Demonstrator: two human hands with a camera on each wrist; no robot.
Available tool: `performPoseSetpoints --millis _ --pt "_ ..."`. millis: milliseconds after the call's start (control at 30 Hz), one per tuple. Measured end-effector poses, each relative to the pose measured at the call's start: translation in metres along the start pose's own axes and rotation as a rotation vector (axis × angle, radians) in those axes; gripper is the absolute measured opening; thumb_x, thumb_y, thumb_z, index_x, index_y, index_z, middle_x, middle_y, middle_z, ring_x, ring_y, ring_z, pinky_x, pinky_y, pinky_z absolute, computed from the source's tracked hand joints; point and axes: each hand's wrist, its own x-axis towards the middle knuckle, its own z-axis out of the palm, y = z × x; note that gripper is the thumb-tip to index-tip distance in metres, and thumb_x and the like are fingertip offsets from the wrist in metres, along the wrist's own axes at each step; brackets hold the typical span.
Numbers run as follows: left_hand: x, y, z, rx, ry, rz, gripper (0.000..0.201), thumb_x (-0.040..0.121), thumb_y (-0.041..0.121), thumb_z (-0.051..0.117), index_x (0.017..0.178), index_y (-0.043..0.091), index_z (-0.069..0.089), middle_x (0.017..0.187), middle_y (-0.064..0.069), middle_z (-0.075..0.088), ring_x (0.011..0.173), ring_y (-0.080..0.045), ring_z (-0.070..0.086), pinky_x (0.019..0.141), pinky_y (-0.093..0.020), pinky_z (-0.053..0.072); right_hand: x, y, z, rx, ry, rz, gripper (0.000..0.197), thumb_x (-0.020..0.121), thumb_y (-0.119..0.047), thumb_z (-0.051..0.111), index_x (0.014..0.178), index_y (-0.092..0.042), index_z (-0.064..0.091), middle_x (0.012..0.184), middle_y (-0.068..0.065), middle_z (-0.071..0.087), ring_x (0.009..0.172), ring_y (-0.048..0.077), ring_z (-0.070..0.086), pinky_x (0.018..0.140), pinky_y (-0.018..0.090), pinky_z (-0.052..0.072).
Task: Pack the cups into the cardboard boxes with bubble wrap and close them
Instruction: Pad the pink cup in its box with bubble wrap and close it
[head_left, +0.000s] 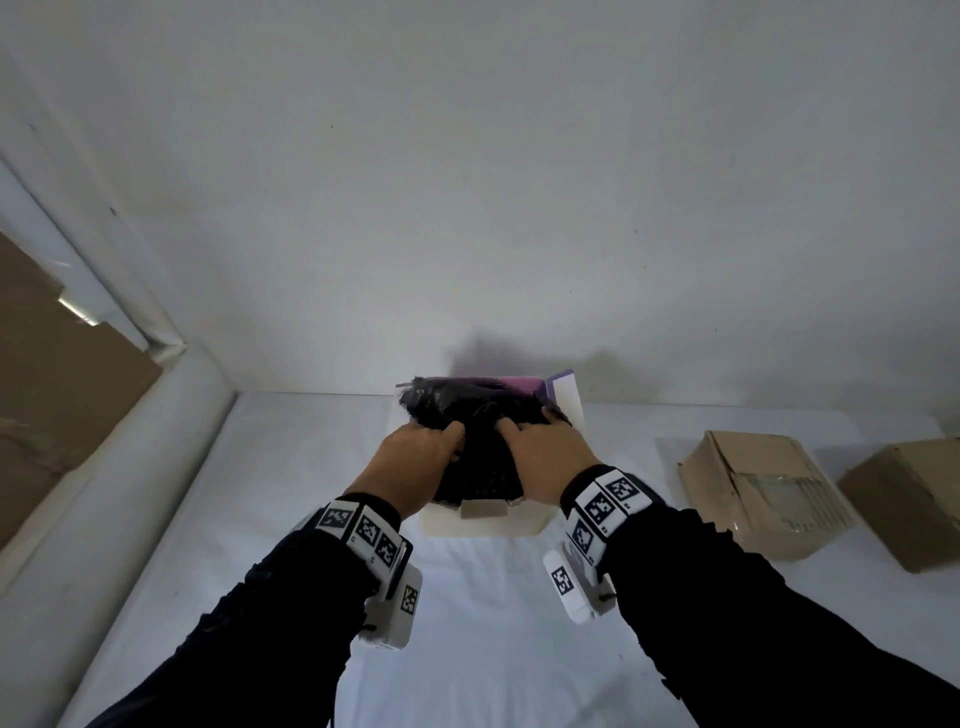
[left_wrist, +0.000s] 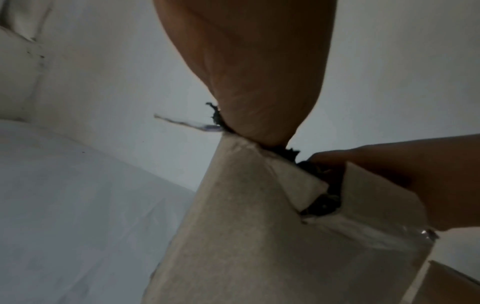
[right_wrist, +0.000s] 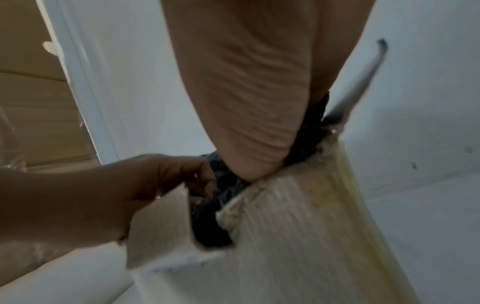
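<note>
A bundle in black bubble wrap (head_left: 478, 462) sits in the open top of a pale cardboard box (head_left: 483, 526) on the white table; the cup is not visible. My left hand (head_left: 423, 448) grips the bundle's left side, and my right hand (head_left: 540, 449) grips its right side. A purple inner flap (head_left: 519, 387) and a white flap (head_left: 567, 402) stand up behind. The left wrist view shows my left palm (left_wrist: 254, 72) over the box's (left_wrist: 233, 236) rim and dark wrap (left_wrist: 324, 202) in a slot. In the right wrist view my left hand's fingers (right_wrist: 205, 181) curl on the wrap (right_wrist: 207, 226).
Two brown cardboard boxes (head_left: 763, 493) (head_left: 909, 512) lie on the table to the right, the nearer one with clear tape across it. Brown cardboard (head_left: 52, 395) leans at the far left behind a white frame. A plain wall rises just behind the box.
</note>
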Motion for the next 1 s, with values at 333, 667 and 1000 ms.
performPoseSetpoints --millis 333,667,1000 --pt "-0.001 0.007 0.015 0.013 -0.132 0.003 0.06 0.087 0.037 0.062 0.138 0.014 0.043 0.137 -0.007 0.047 0.12 -0.025 0.051 0.108 -0.033 0.029 0.009 -0.006 -0.001 0.192 -0.15 0.027 0.096 0.072 -0.025 0.077 0.147 -0.017 0.019 0.144 0.015 0.029 0.128 0.036 0.04 0.102 0.049 0.045" --pt "0.017 0.014 0.011 0.179 -0.377 -0.101 0.088 0.078 0.052 0.045 0.153 0.018 0.016 0.136 -0.003 0.056 0.135 -0.024 0.04 0.108 -0.068 -0.017 0.034 -0.005 0.005 0.212 -0.353 0.047 0.082 0.076 -0.021 0.072 0.141 -0.018 0.023 0.126 0.017 0.053 0.11 0.036 0.058 0.093 0.046 0.051" --pt "0.014 0.013 0.012 0.207 -0.231 -0.092 0.097 0.071 0.065 0.052 0.151 0.02 0.019 0.155 -0.014 0.014 0.148 -0.036 -0.005 0.114 -0.063 -0.009 0.015 -0.014 0.011 -0.269 -0.052 -0.006 0.064 0.078 -0.042 0.063 0.132 -0.017 0.04 0.127 0.013 0.052 0.119 0.033 0.046 0.115 0.051 0.018"
